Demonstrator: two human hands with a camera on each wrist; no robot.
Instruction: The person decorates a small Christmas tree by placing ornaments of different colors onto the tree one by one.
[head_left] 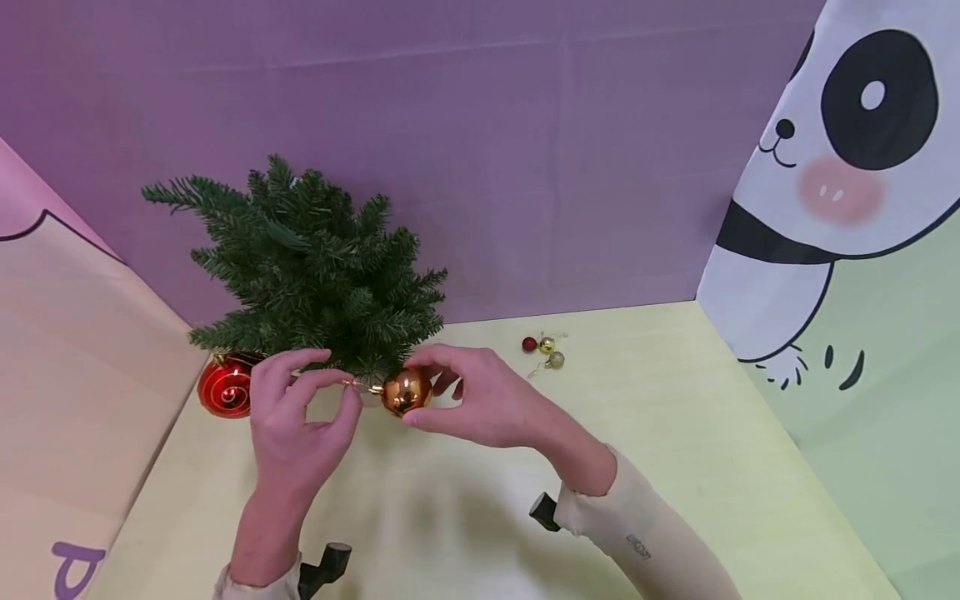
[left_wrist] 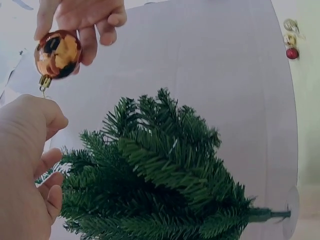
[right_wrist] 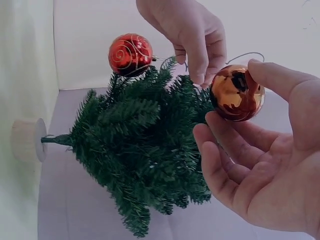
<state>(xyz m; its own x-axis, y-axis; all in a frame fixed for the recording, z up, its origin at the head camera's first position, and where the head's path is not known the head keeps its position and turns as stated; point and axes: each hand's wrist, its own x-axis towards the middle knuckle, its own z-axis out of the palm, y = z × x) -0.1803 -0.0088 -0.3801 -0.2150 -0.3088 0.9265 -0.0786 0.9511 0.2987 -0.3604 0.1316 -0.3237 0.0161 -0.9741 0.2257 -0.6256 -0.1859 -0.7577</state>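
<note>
My right hand point(head_left: 480, 398) grips a shiny copper-gold bauble point(head_left: 407, 392) between thumb and fingers, its gold cap turned to the left. Thumb and index finger of my left hand point(head_left: 300, 417) pinch the thin hanging wire at that cap. Both hands are in front of a small artificial Christmas tree point(head_left: 322, 258), close to its branches. A red bauble with a gold swirl point(right_wrist: 130, 55) hangs at the tree's left side, partly behind my left hand in the head view.
Several small ornaments, red and gold point(head_left: 547, 345), lie on the pale table point(head_left: 660, 400) right of the tree. The tree stands on a round wooden base point(right_wrist: 27, 140). A purple cloth wall point(head_left: 525, 167) rises behind, and a panda-print panel point(head_left: 847, 167) stands at the right.
</note>
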